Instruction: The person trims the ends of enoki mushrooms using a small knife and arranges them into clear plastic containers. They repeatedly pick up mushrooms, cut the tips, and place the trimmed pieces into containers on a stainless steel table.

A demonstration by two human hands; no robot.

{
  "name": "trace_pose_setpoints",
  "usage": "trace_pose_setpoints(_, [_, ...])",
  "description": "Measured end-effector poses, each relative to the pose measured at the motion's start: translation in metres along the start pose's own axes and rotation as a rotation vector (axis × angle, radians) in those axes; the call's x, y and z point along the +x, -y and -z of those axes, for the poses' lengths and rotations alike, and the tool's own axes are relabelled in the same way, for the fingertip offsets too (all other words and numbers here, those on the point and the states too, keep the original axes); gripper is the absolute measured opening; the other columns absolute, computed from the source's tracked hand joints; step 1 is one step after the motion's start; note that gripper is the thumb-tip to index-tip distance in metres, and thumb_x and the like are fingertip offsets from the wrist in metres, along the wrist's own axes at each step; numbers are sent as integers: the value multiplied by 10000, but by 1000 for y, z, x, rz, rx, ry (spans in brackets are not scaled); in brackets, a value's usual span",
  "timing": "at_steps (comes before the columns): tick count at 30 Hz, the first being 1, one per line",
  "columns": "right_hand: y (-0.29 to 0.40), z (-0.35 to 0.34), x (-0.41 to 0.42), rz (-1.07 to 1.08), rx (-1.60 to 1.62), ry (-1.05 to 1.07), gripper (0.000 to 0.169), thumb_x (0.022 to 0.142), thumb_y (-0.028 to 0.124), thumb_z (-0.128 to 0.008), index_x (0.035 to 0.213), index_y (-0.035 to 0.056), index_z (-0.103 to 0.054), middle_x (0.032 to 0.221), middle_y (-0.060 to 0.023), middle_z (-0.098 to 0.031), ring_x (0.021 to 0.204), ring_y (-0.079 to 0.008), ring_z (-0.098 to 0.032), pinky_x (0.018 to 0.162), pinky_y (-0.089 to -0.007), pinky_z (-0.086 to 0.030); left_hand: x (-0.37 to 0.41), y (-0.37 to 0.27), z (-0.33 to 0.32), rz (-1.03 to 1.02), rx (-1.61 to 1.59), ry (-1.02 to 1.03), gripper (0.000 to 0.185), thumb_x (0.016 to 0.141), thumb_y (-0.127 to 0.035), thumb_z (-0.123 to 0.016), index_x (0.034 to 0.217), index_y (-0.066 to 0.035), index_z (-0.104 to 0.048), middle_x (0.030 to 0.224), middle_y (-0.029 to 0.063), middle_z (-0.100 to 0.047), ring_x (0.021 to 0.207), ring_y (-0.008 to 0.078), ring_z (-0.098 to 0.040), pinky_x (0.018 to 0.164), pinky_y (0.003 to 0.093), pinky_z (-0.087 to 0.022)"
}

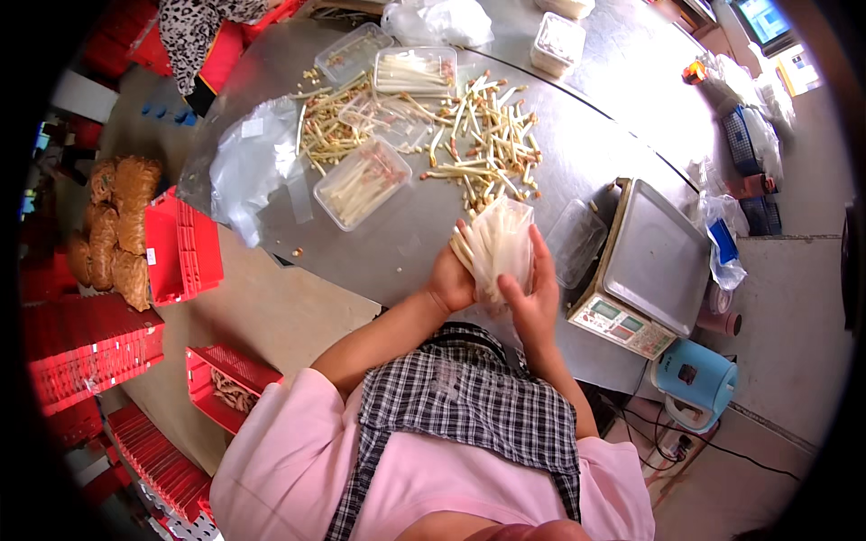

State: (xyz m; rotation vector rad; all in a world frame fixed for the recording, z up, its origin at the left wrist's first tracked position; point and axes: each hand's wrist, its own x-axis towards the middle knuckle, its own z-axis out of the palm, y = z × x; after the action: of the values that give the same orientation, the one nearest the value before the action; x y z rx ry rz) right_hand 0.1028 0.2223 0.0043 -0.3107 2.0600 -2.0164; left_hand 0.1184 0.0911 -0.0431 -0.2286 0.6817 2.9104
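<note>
A clear plastic bag (504, 247) filled with pale, stick-like pieces is held between my two hands above the table's near edge. My left hand (454, 274) cups its left side, where some pale sticks show outside or at the bag's opening. My right hand (534, 291) grips the right side, with the thumb across the front. Just beyond lies a loose pile of pale sticks with reddish-brown ends (497, 142). Further left, one clear plastic tub of sticks (363, 182) stands near another filled tub (415, 71). An empty clear tub (576, 243) lies right of my hands.
A weighing scale (656, 260) stands at the right, with a blue kettle (697, 382) below it. A crumpled plastic bag (254, 162) lies on the metal table (338, 260) at left. Red crates (183, 247) stand on the floor. Part of another person (193, 40) shows at upper left.
</note>
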Motion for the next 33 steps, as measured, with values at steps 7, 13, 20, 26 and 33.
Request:
trace_pose_setpoints(7, [-8, 24, -12, -260, 531, -50, 677, 832, 293, -568, 1363, 6, -262, 1325, -147, -406, 1226, -254, -401, 1015, -365, -318, -5, 0, 24, 267, -611, 102, 575, 922, -503, -320, 1303, -81, -407, 1280, 127, -478, 1122, 302, -507, 926, 495, -420])
trace_pose_setpoints(13, [-13, 30, -24, -326, 641, -33, 899, 763, 553, -607, 1375, 21, -219, 1367, -142, -340, 1251, -275, -363, 1019, -409, -326, -7, -3, 27, 356, -607, 50, 558, 923, -476, -368, 1307, -72, -400, 1294, 127, -466, 1162, 291, -474, 982, 470, -376])
trace_pose_setpoints(20, [-7, 30, -26, -340, 602, -70, 984, 705, 602, -635, 1373, 20, -208, 1350, -142, -347, 1235, -260, -380, 1015, -394, -328, -5, -3, 28, 395, -541, 29, 605, 916, -523, -346, 1326, -79, -372, 1293, 101, -469, 1157, 260, -476, 978, 425, -381])
trace_pose_setpoints(26, [-1, 23, -18, -293, 573, -63, 993, 699, 618, -619, 1375, 16, -211, 1362, -140, -343, 1252, -265, -366, 1026, -395, -312, -2, -7, 25, 398, -464, 8, 618, 917, -524, -341, 1348, -81, -344, 1305, 88, -460, 1171, 241, -467, 991, 409, -371])
trace_pose_setpoints(33, [-9, 19, -14, -312, 660, 30, 900, 818, 601, -474, 1428, 87, -57, 1456, -170, -181, 1333, -307, -219, 1079, -436, -190, 2, -12, 27, 384, -564, -15, 583, 923, -506, -343, 1314, -76, -390, 1290, 104, -473, 1156, 247, -483, 988, 409, -382])
